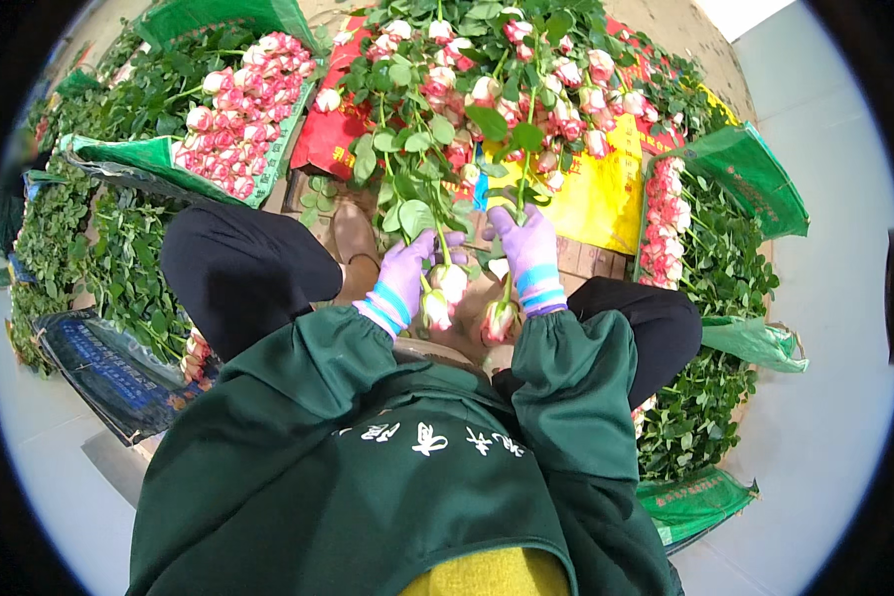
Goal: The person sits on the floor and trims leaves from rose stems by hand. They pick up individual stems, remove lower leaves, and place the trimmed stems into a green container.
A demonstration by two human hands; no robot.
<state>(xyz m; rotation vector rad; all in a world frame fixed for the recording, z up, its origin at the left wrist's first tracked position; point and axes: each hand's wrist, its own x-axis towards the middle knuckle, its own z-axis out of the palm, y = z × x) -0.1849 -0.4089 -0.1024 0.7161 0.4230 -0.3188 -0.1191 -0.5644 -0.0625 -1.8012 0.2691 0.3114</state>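
My left hand (pixel 406 272), in a lilac knit glove with a blue-striped cuff, grips the stems of pink-and-white roses. Two of their blooms (pixel 448 283) hang below its fingers, towards me, while the leafy stems point away. Level with it on the right, my right hand (pixel 527 242) wears a matching glove and holds a rose stem. That stem's bloom (pixel 500 320) hangs below the wrist. Just beyond both hands, a loose heap of roses (pixel 484 93) lies on red and yellow printed sacks (pixel 596 201).
Rose bundles (pixel 242 112) with blooms packed together lie in a green woven sack (pixel 141 164) at left. More bundled roses (pixel 663 223) line the right side, beside green sack flaps (pixel 760 179). A dark blue sack (pixel 104 372) lies lower left. My bent knees (pixel 246 276) flank the work area.
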